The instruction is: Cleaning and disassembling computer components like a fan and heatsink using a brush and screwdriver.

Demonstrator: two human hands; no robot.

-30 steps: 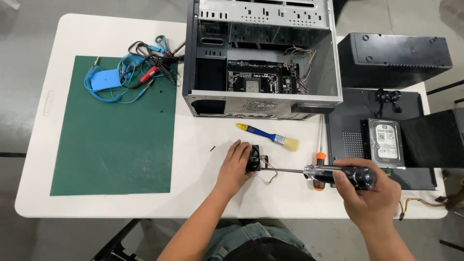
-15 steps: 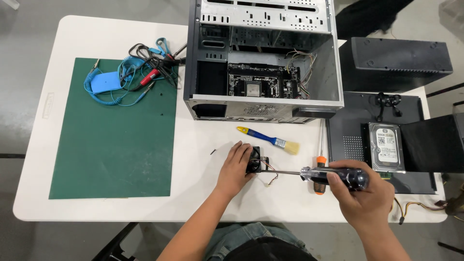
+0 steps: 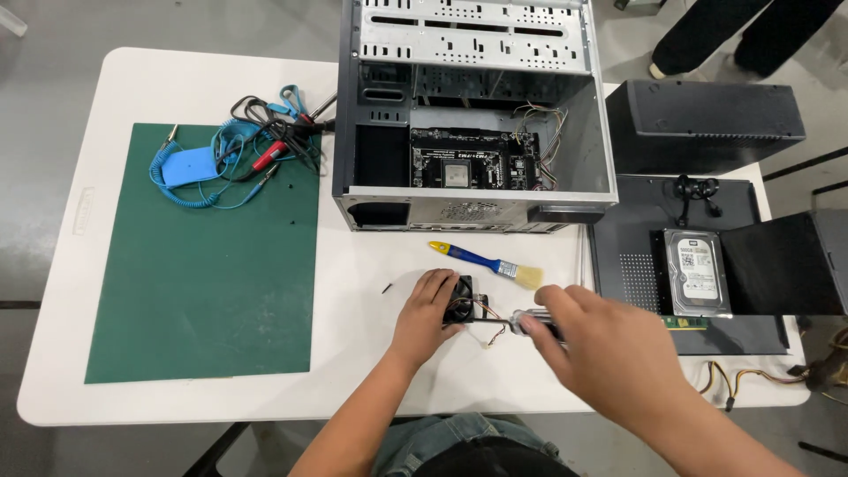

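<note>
White tabletop [image 3: 221, 402] carrying an open computer case [image 3: 473, 115] at the far edge, circuit board [image 3: 473, 163] inside at the bottom with loose wires beside it. Green mat [image 3: 208, 265] toward the left edge. Right hand [image 3: 609, 353] reaching in from the near right corner, curled tight around a screwdriver [image 3: 517, 322] laid level, tip toward the fan. Left hand [image 3: 428, 314] near the front edge, fingers bent over a small black fan [image 3: 461, 306], pinning it down. Blue-handled brush [image 3: 486, 263] just beyond.

Table: white rectangular tabletop [image 3: 177, 406]
On it: dark green cutting mat [image 3: 203, 274], open grey metal computer case [image 3: 473, 115], blue-handled brush [image 3: 486, 262], black side panel [image 3: 636, 256]
</note>
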